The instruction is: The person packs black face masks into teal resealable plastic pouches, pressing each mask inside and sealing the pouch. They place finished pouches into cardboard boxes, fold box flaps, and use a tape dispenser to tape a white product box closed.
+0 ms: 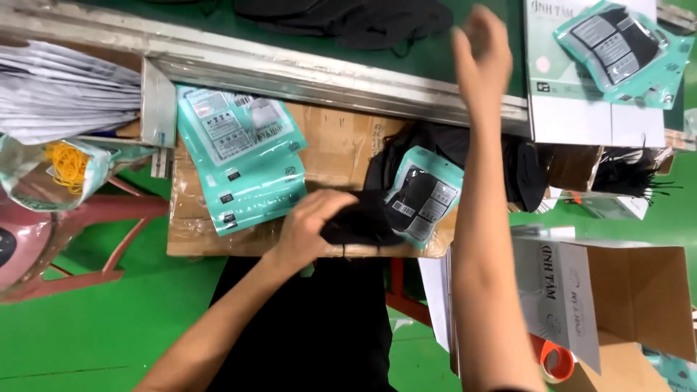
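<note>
My left hand [308, 225] presses on a stack of black face masks [356, 221] that sticks out of a teal plastic pouch [425, 196] lying on a cardboard board [334, 145]. My right hand [481, 58] is raised over the green belt, fingers loosely apart, holding nothing. A filled teal pouch [626, 52] lies on a white box [573, 94] just to its right. Several empty teal pouches [243, 156] are piled on the cardboard to the left of my left hand.
A metal rail [290, 72] edges the green belt, with loose black masks [356, 22] on it. More black masks [632, 174] sit at right. An open cardboard carton [639, 290] stands lower right. A bag of yellow rubber bands [65, 163] and stacked grey sheets [65, 91] are left.
</note>
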